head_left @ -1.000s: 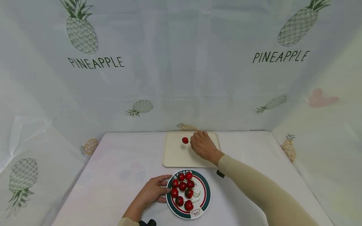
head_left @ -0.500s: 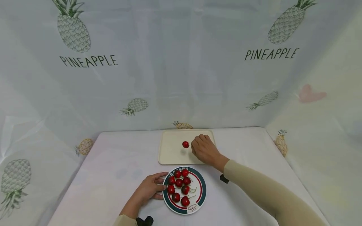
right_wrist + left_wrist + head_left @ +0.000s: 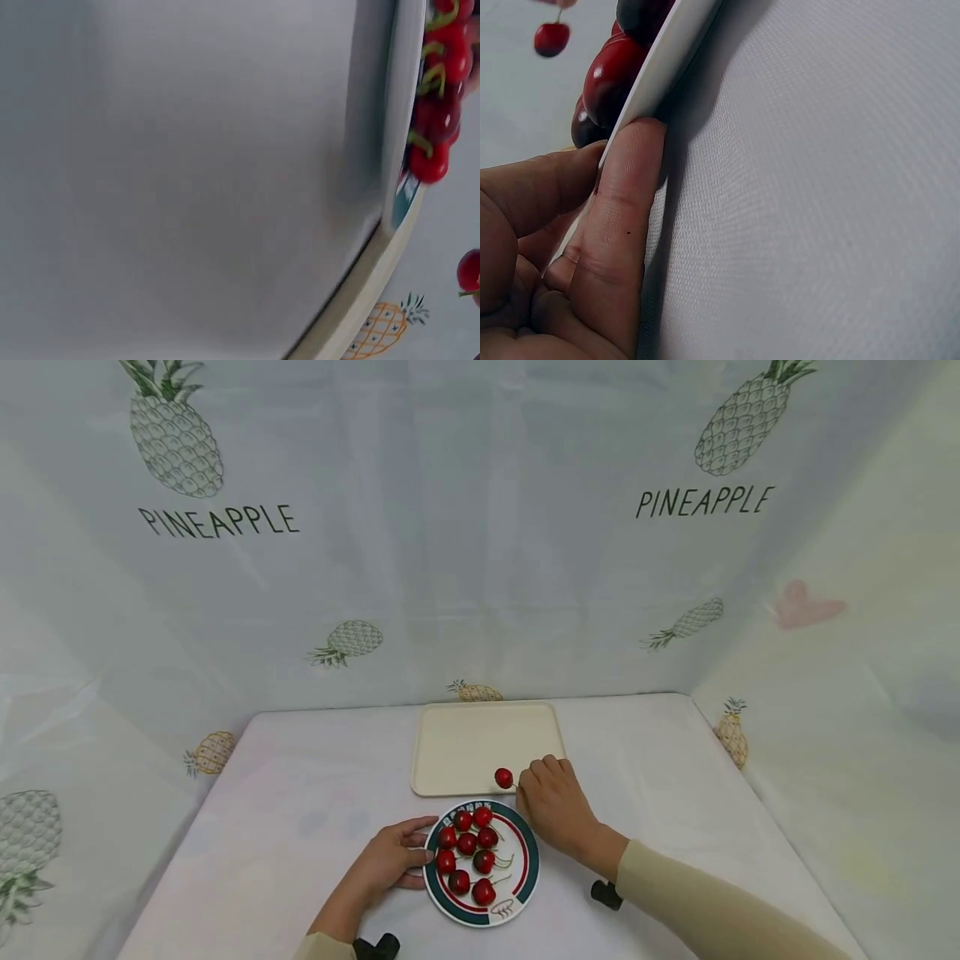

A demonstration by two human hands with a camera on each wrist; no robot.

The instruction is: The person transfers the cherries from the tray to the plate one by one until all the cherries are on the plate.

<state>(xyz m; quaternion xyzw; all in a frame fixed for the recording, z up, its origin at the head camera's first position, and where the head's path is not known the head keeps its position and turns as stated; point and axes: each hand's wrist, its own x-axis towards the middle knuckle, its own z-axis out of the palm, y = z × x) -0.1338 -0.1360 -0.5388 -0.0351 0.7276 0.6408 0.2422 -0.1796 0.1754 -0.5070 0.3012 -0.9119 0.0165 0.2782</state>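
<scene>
My left hand (image 3: 386, 862) holds the left edge of a round white plate (image 3: 530, 860) with a dark green rim band. In the left wrist view its thumb and a finger (image 3: 626, 180) pinch the plate's rim. Several dark red cherries (image 3: 467, 843) with stems lie on the plate, mostly toward its left half. My right hand (image 3: 558, 803) pinches one cherry (image 3: 504, 778) by its stem, so the fruit hangs left of the fingers, over the tray's near edge and just beyond the plate. That same hanging cherry (image 3: 470, 271) shows at the right edge of the right wrist view.
A cream rectangular tray (image 3: 480, 743) lies behind the plate at the table's far side. White cloth (image 3: 247, 860) covers the table. A pale curtain with printed pineapples (image 3: 450, 568) stands around the back and sides.
My right hand has come back from over the middle of the tray toward the plate, still holding the cherry by its stem. The left hand stays on the plate's rim. The head view has shifted slightly.
</scene>
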